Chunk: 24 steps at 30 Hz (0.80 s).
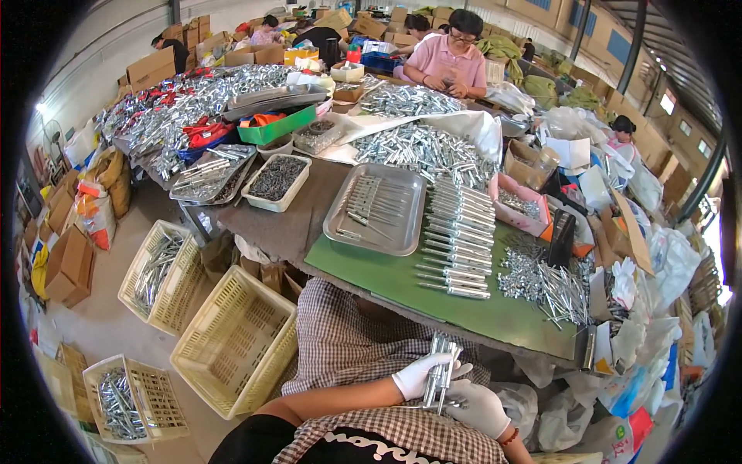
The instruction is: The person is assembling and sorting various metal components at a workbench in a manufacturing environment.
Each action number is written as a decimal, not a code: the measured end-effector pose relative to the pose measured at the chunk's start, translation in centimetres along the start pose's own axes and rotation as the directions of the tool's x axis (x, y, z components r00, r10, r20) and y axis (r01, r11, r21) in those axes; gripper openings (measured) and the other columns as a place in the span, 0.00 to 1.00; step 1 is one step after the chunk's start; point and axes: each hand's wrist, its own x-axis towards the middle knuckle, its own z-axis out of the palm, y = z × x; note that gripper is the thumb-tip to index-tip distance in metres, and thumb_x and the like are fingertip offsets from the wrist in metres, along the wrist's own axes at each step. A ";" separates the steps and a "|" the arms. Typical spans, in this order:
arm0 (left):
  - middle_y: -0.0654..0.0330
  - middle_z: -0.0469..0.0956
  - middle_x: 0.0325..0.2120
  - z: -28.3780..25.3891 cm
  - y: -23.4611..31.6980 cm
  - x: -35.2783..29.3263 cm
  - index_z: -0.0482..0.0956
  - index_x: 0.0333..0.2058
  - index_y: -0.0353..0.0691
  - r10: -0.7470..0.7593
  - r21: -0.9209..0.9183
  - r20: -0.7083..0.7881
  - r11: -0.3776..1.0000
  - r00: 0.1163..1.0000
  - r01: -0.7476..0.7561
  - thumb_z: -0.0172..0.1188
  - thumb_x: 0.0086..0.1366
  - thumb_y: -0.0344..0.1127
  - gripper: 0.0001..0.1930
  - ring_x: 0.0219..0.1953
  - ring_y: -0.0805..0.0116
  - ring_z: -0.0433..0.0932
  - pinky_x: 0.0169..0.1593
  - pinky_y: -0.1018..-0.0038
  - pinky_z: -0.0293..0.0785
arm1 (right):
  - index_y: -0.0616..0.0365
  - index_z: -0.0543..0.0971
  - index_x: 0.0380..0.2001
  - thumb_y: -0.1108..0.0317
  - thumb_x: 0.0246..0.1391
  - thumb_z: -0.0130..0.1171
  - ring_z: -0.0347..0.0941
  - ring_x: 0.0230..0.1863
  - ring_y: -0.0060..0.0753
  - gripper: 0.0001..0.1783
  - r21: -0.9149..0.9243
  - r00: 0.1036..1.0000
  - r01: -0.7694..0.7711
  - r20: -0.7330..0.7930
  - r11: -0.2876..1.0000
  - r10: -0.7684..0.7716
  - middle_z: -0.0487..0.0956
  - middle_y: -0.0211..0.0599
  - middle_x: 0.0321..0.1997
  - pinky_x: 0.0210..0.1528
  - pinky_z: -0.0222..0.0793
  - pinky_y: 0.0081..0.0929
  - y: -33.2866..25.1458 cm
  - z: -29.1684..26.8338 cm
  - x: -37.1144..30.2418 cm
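Observation:
Close to my lap, my left hand [418, 377], in a white glove, is closed around a small bundle of silver metal rods [441, 362]. My right hand [481, 408], gloved too, meets the bundle from the other side with its fingers curled against the lower part. The rods stand roughly upright between both hands, just off the table's near edge. Ahead, on a green mat [340, 259], lies a long row of similar silver rods with thicker sleeves [461, 236]. Left of the row sits a metal tray [338, 209] holding several thin rods.
Small metal parts [525, 267] and thin pins [563, 294] are heaped on the mat's right. A cream tub [255, 197] holds dark screws. Plastic crates [193, 348] stand on the floor at left. Bags and cartons crowd the right side. A co-worker in pink [456, 58] works across the table.

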 end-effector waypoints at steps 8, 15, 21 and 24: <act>0.58 0.78 0.40 0.8 0.2 -0.3 0.69 0.54 0.46 -0.053 0.018 0.008 0.998 0.999 0.053 0.53 0.67 0.37 0.17 0.58 0.55 0.71 0.60 0.47 0.66 | 0.60 0.79 0.40 0.72 0.47 0.65 0.77 0.35 0.21 0.14 0.310 0.970 -0.243 0.059 0.919 0.236 0.81 0.33 0.36 0.39 0.73 0.20 2.4 -2.6 -0.9; 0.53 0.78 0.45 1.8 0.1 0.5 0.67 0.57 0.40 -0.114 0.202 0.082 0.975 0.990 0.095 0.52 0.68 0.41 0.21 0.48 0.59 0.78 0.55 0.55 0.74 | 0.64 0.78 0.41 0.74 0.46 0.65 0.77 0.33 0.22 0.16 0.426 0.820 -0.097 -0.477 0.899 0.315 0.81 0.34 0.32 0.39 0.73 0.21 1.6 -1.7 4.4; 0.56 0.80 0.35 4.8 0.3 -0.2 0.71 0.51 0.39 -0.075 0.345 -0.007 0.936 0.997 0.073 0.54 0.67 0.44 0.19 0.31 0.67 0.81 0.36 0.70 0.81 | 0.64 0.79 0.38 0.71 0.48 0.62 0.76 0.25 0.28 0.13 0.295 0.755 -0.149 -0.583 0.944 0.302 0.80 0.38 0.26 0.32 0.72 0.23 -1.6 -2.3 5.2; 0.58 0.80 0.33 4.0 0.0 0.3 0.72 0.49 0.39 -0.084 0.337 0.028 0.939 0.996 0.070 0.55 0.67 0.45 0.18 0.31 0.68 0.81 0.36 0.71 0.81 | 0.64 0.79 0.39 0.69 0.48 0.61 0.75 0.26 0.32 0.14 0.345 0.799 -0.194 -0.487 0.918 0.352 0.78 0.41 0.26 0.32 0.71 0.26 -0.5 -2.7 4.5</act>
